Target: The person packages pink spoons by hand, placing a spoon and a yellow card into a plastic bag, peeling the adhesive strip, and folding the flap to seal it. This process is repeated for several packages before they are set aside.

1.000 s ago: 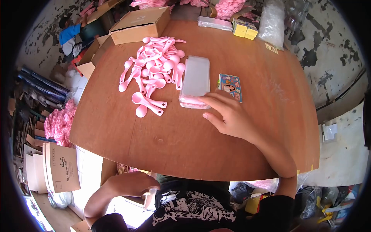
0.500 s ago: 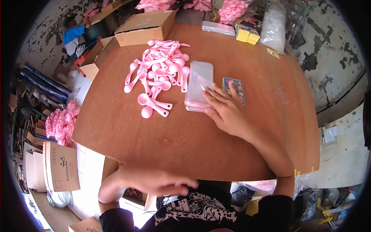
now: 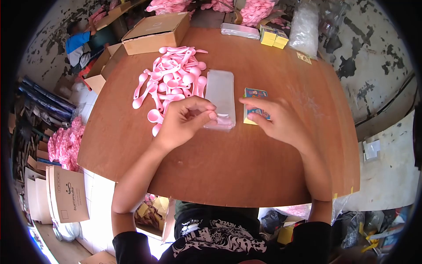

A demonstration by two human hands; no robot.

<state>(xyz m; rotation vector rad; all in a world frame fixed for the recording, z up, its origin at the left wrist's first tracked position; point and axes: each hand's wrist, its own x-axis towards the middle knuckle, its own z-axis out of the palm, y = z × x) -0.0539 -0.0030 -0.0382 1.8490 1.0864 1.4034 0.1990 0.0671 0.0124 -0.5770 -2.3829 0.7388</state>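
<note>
Head view: your left hand curled at near end of clear bag stack, thumb and fingertips close; can't tell if pinching one. Your right hand, thumb and forefinger spread, over card stack, apparently gripping nothing. Bag stack between pink spoons and cards, presumably keeping all within your reach.

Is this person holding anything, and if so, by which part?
The right hand holds nothing visible; whether the left hand pinches the plastic sleeves by their near edge cannot be told.
</note>
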